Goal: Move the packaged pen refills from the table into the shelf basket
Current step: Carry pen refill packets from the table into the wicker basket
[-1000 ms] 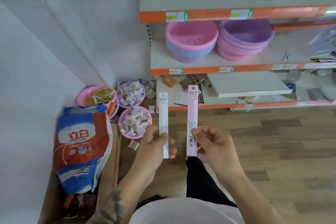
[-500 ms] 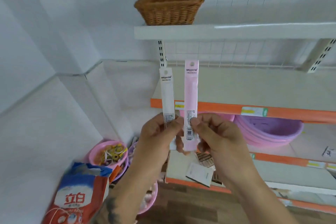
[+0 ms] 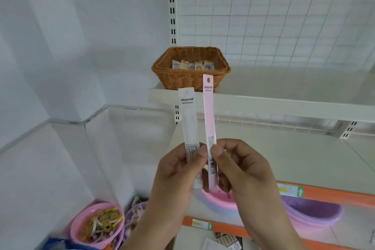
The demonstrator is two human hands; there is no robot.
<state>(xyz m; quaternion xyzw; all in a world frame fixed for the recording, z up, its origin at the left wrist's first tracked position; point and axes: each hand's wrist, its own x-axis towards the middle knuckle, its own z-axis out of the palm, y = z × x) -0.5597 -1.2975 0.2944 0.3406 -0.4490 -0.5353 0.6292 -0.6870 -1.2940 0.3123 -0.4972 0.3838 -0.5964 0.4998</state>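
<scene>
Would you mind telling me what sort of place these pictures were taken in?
Most likely a small shop or a mock-up of one: slotted-upright shelving with orange price-label strips, a wire grid back panel, and stock such as stacked plastic basins and a wicker basket of small packets.

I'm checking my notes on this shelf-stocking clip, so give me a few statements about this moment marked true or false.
1. The left hand holds the white refill pack. True.
2. The right hand holds a blue pack. False: it pinches the pink refill pack.
3. Both packs already lie in the wicker basket. False: both are held upright below it.
4. The basket is empty. False: small packets show inside.
5. The basket stands on the white shelf. True.
</scene>
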